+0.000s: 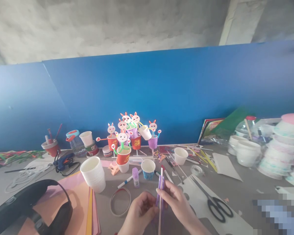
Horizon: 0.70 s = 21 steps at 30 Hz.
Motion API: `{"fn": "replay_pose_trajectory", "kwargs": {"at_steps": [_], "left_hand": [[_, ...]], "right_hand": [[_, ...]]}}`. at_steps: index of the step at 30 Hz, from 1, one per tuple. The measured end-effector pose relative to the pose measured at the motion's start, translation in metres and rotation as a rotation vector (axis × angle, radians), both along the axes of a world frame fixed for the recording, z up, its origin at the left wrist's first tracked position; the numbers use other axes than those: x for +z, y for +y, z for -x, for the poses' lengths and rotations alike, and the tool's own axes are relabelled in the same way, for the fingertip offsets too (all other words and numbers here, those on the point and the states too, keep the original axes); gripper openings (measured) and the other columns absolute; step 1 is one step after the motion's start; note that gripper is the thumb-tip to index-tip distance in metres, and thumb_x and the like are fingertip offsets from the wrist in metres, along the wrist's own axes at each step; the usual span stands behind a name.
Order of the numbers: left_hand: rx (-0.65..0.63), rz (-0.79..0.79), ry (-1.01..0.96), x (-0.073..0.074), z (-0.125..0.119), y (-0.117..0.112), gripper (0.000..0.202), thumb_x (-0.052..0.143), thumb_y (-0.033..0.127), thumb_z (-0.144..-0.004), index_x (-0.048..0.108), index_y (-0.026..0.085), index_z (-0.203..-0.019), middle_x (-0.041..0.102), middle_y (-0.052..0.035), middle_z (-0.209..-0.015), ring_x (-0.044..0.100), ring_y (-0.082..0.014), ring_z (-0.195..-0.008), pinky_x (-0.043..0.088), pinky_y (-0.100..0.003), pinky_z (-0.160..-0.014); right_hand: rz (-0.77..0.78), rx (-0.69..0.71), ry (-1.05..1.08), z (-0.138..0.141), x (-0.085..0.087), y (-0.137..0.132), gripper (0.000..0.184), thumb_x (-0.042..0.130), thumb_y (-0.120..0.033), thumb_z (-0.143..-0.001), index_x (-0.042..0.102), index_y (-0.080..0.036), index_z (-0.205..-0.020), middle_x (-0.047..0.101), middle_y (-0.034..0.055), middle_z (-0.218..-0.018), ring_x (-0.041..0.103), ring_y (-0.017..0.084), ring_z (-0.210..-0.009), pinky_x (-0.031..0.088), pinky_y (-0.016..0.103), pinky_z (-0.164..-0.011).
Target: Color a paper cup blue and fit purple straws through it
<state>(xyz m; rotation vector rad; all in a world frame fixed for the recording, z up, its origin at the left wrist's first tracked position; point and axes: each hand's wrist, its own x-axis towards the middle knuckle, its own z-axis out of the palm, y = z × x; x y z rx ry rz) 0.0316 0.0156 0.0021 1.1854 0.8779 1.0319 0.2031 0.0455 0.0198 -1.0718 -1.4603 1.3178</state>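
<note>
Upright before me, close to the camera, stands a thin white stick (pixel 161 202) with a narrow purple piece (pixel 158 195) alongside it; I cannot make out what the purple piece is. My right hand (pixel 175 199) pinches both between thumb and fingers from the right. From the left, my left hand (pixel 142 212) has its fingers curled closed against the purple piece's lower part. Just beyond are a small purple-capped bottle (pixel 135 178) and a blue-patterned paper cup (pixel 148 169). A tape roll (pixel 120 202) lies left of my hands, black-handled scissors (pixel 217 207) on white paper to the right.
Several rabbit-faced paper-cup figures (pixel 122 137) stand at the back against a blue partition (pixel 161 85). Stacked white cups (pixel 93 174), coloured paper (pixel 80 202) and a black headset (pixel 56 209) are left. Painted cup stacks (pixel 279 153) stand right; pens and scraps lie between.
</note>
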Motion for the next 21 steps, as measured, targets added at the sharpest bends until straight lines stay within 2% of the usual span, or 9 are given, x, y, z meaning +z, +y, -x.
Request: {"fn": "replay_pose_trajectory", "kwargs": {"at_steps": [3,8,11,15,21], "left_hand": [[-0.003,-0.005,0.021,-0.002,0.000,0.000,0.045,0.081,0.057,-0.073,0.060,0.017,-0.079,0.056,0.0030,-0.068,0.048,-0.0114,-0.062,0.038,-0.023,-0.058],[-0.006,-0.006,0.064,0.002,-0.001,-0.001,0.047,0.077,0.060,-0.074,0.057,0.017,-0.079,0.052,0.0043,-0.066,0.042,-0.0102,-0.058,0.035,-0.024,-0.055],[-0.007,0.000,0.086,0.003,-0.002,-0.001,0.049,0.078,0.061,-0.073,0.057,0.017,-0.079,0.051,0.0046,-0.065,0.041,-0.0107,-0.059,0.034,-0.024,-0.055],[-0.011,-0.001,0.094,-0.004,-0.003,0.000,0.053,0.077,0.066,-0.070,0.056,0.017,-0.077,0.051,0.0046,-0.064,0.040,-0.0105,-0.059,0.032,-0.024,-0.055],[0.020,-0.010,0.105,-0.005,-0.003,0.001,0.053,0.073,0.068,-0.073,0.055,0.019,-0.079,0.049,0.0058,-0.065,0.041,-0.0108,-0.060,0.034,-0.024,-0.057]], "right_hand": [[0.010,-0.039,0.017,0.000,-0.002,0.003,0.039,0.066,-0.057,-0.084,0.052,-0.022,-0.073,0.044,-0.0064,-0.061,0.048,0.014,-0.054,0.042,0.025,-0.050],[0.009,-0.096,0.035,-0.002,-0.002,0.004,0.043,0.066,-0.060,-0.083,0.049,-0.023,-0.070,0.044,-0.0066,-0.060,0.047,0.013,-0.055,0.042,0.025,-0.052],[0.022,-0.111,0.041,-0.002,0.000,0.003,0.045,0.068,-0.062,-0.081,0.050,-0.023,-0.069,0.045,-0.0061,-0.059,0.048,0.014,-0.054,0.043,0.025,-0.051],[0.062,-0.113,0.059,-0.002,0.001,0.004,0.045,0.069,-0.064,-0.077,0.054,-0.022,-0.071,0.047,-0.0057,-0.059,0.049,0.014,-0.053,0.044,0.025,-0.049],[0.100,-0.079,0.061,0.000,0.002,0.003,0.036,0.075,-0.053,-0.077,0.061,-0.021,-0.072,0.053,-0.0051,-0.058,0.053,0.014,-0.052,0.045,0.024,-0.050]]}}
